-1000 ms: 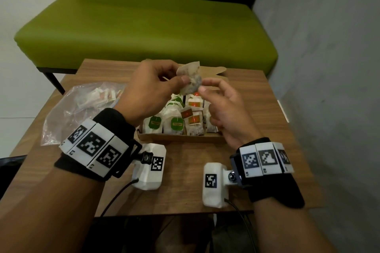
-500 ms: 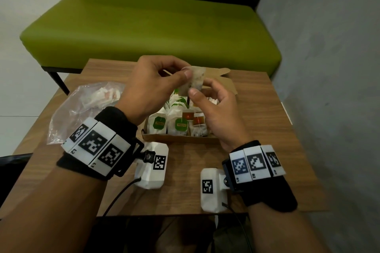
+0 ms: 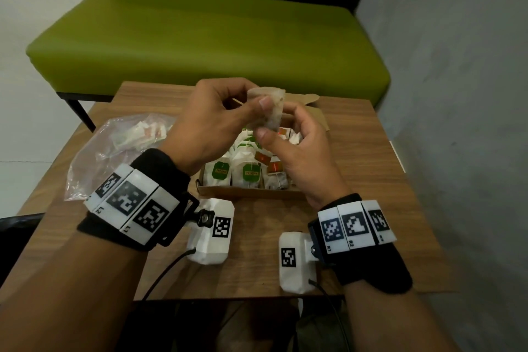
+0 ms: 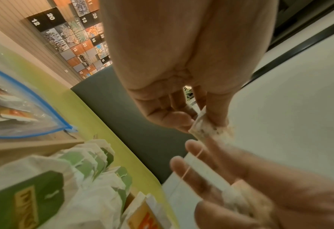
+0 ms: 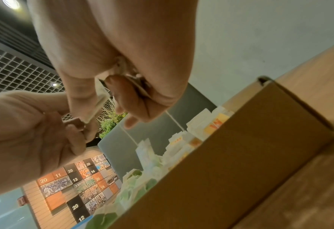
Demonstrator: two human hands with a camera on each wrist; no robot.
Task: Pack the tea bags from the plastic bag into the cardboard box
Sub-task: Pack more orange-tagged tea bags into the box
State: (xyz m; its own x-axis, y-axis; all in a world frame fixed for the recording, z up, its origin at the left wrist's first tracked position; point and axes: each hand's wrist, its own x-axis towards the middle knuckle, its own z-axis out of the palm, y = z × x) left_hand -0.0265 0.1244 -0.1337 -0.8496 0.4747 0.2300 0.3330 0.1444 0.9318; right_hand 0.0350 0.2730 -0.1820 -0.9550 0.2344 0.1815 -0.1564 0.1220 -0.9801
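Note:
A pale, unwrapped tea bag (image 3: 271, 111) hangs above the open cardboard box (image 3: 248, 194). My left hand (image 3: 257, 100) pinches its top between thumb and forefinger. My right hand (image 3: 273, 130) pinches its lower part, thumb in front. In the left wrist view the left hand (image 4: 199, 122) nips the bag's edge (image 4: 209, 131), and a thin string runs across the fingers (image 4: 191, 168) of the right hand. The box holds several upright tea bags with green tags (image 3: 220, 174) and red tags (image 3: 275, 167). The clear plastic bag (image 3: 114, 148) with more tea bags lies to the left of the box.
The box stands on a small wooden table (image 3: 357, 168). A green bench (image 3: 217, 37) runs behind the table and a grey wall (image 3: 457, 94) closes the right side. The box's lid flap (image 3: 308, 100) lies open at the back.
My right hand's fingers, first just touching the tea bag, now pinch its lower part. Both hands stay above the box, with the bag turned more upright.

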